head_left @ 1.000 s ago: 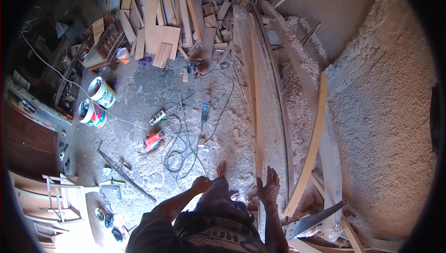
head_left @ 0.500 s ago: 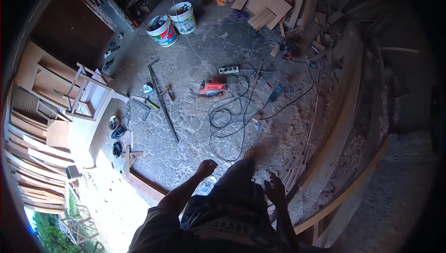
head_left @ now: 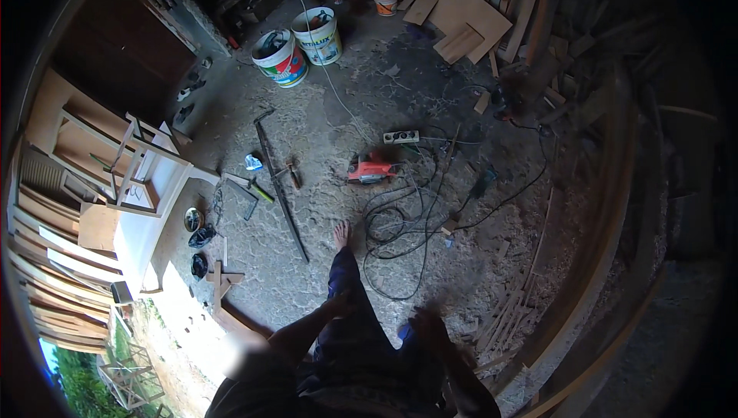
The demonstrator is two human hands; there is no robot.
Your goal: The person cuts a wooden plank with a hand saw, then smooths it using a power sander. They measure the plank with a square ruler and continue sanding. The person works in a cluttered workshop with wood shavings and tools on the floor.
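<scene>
My left hand [head_left: 343,305] hangs low in front of my left thigh, dark and smeared, so its fingers do not read clearly. To the right, my right hand [head_left: 427,324] is in shadow beside my other leg; its fingers blur too. No object shows in either hand. My bare left foot [head_left: 342,235] is stretched forward on the rough floor. Ahead of it lie a red electric planer [head_left: 372,169], a white power strip [head_left: 401,137], a loose coil of dark cable [head_left: 384,226] and a dark green-blue power tool [head_left: 483,184].
Left of my foot lie a long metal bar clamp [head_left: 281,195], a hammer [head_left: 294,175] and a try square [head_left: 244,201]. Two paint buckets [head_left: 317,43] stand farther off. Wood offcuts [head_left: 470,14] pile up at the far right; long curved boards [head_left: 596,264] run along the right.
My left foot has come forward into view and the floor things have shifted rightward in the picture. Both arms have swung, the left hand lower, the right hand toward the middle.
</scene>
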